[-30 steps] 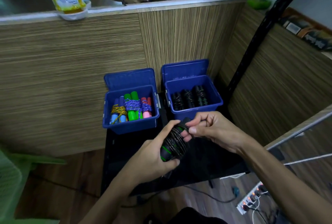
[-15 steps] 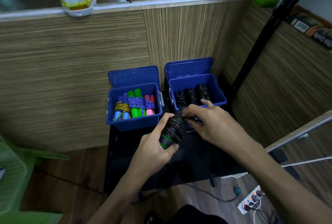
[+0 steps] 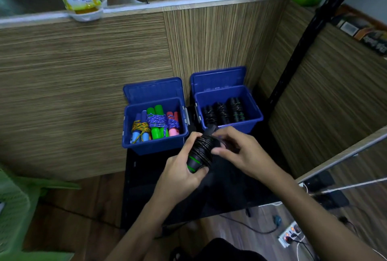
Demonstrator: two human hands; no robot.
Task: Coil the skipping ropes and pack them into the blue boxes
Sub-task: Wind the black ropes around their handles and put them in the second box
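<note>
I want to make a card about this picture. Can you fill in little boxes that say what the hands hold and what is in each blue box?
left hand: grips black rope by its green-striped handles
right hand: pinches the rope's cord at the top of the coil
left box: lid open, holds colourful coiled ropes
right box: lid open, holds black coiled ropes
table: black, both boxes stand on it
</note>
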